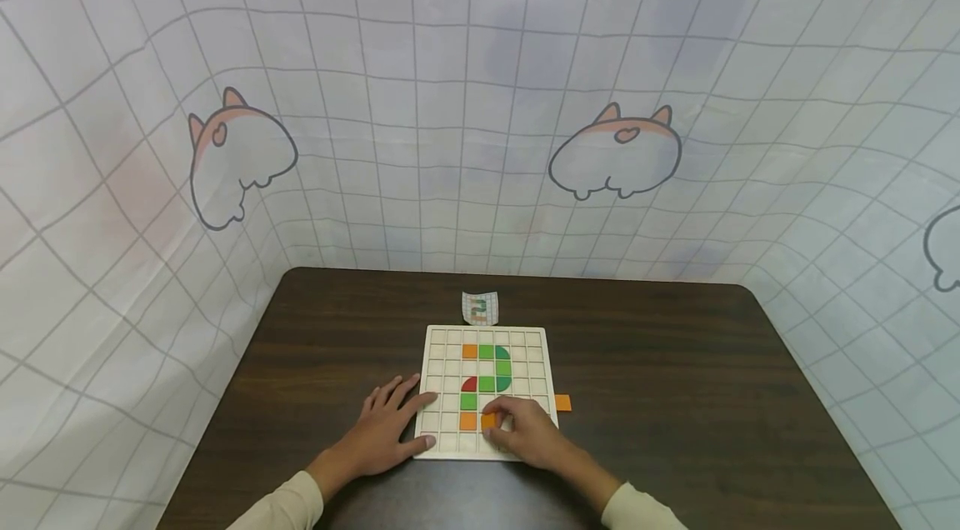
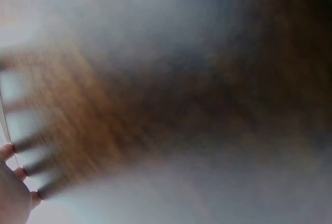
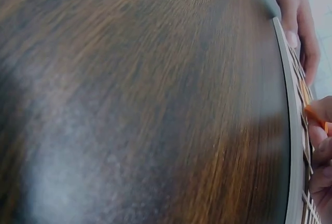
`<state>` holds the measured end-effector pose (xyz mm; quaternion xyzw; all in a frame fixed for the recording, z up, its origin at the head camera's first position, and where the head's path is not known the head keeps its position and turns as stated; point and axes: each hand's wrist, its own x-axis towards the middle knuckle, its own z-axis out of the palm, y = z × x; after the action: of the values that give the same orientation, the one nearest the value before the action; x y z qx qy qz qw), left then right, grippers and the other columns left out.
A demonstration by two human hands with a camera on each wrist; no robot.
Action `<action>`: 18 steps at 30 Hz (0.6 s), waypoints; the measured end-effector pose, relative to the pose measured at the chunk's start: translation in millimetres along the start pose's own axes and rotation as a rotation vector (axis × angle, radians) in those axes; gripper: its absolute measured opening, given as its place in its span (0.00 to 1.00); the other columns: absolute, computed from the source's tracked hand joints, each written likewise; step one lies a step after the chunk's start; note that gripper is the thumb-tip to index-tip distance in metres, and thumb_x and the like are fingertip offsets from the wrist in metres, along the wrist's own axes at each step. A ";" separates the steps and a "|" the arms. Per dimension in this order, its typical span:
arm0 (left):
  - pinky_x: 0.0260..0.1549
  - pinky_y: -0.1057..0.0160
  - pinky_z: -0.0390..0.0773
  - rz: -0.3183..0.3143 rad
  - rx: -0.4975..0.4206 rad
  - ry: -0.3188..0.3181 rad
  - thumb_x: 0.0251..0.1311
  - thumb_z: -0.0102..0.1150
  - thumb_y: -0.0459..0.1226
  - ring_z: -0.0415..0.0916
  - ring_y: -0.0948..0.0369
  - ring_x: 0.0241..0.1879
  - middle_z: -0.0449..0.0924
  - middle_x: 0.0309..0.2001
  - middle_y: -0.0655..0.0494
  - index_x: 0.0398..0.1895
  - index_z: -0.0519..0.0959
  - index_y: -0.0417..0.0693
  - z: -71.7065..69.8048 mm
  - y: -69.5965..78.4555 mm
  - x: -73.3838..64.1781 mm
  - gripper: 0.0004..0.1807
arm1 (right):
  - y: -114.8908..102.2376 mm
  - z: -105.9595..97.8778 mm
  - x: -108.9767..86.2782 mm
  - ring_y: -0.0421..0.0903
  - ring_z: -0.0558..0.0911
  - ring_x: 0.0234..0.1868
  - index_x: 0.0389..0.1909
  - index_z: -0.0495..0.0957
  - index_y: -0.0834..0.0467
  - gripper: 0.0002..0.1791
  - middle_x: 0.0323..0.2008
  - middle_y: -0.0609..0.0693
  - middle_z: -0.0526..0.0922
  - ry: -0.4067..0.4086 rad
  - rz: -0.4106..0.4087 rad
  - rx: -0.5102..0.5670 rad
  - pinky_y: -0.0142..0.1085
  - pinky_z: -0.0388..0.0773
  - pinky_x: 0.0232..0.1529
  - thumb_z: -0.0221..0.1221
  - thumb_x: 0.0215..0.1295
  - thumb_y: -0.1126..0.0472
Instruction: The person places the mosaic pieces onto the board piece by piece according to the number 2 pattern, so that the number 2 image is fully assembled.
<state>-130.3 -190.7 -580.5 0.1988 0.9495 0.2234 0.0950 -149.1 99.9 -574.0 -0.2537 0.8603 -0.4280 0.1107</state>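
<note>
A cream grid board [image 1: 528,355] lies on the dark table, with green and orange square tiles and red and dark green quarter-round tiles set in its cells. My left hand [image 1: 378,434] rests at the board's left side, fingers spread, thumb and index finger over its edge. Between thumb and fingertips, my right hand [image 1: 531,434] pinches an orange square tile [image 1: 489,422] over the lower middle of the grid. Just left of it sits another orange tile [image 1: 468,422], below a green tile [image 1: 468,402]. The right wrist view shows the pinched tile [image 3: 309,111] tilted close over the board.
A small printed card [image 1: 480,309] with a coloured grid pattern lies behind the board. One loose orange tile [image 1: 563,403] is on the table at the board's right edge. Grid-patterned curtains [image 1: 480,138] surround the table [image 1: 675,363] at its back and sides.
</note>
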 end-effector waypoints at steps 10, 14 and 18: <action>0.66 0.28 0.52 0.005 0.010 -0.001 0.65 0.50 0.68 0.48 0.39 0.77 0.51 0.80 0.49 0.75 0.64 0.69 2.8 -3.2 1.2 0.38 | -1.2 5.2 2.2 0.30 0.67 0.21 0.43 0.84 0.56 0.10 0.25 0.38 0.75 0.056 0.006 -0.051 0.25 0.66 0.25 0.69 0.61 0.62; 0.65 0.28 0.52 0.011 0.014 0.006 0.65 0.49 0.69 0.48 0.39 0.77 0.51 0.79 0.49 0.75 0.64 0.69 3.5 -3.9 1.9 0.38 | -2.3 6.1 3.0 0.31 0.68 0.23 0.41 0.84 0.55 0.10 0.25 0.38 0.75 0.086 0.012 -0.077 0.26 0.68 0.28 0.71 0.60 0.61; 0.65 0.28 0.52 0.012 0.018 0.007 0.65 0.49 0.69 0.48 0.39 0.77 0.51 0.79 0.49 0.75 0.64 0.68 3.5 -4.1 2.3 0.38 | -1.9 6.8 4.0 0.32 0.70 0.26 0.40 0.84 0.56 0.10 0.25 0.40 0.75 0.098 0.011 -0.083 0.27 0.69 0.30 0.71 0.58 0.61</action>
<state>-132.8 -191.7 -585.6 0.2048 0.9506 0.2160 0.0886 -149.1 92.2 -576.5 -0.2323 0.8831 -0.4032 0.0601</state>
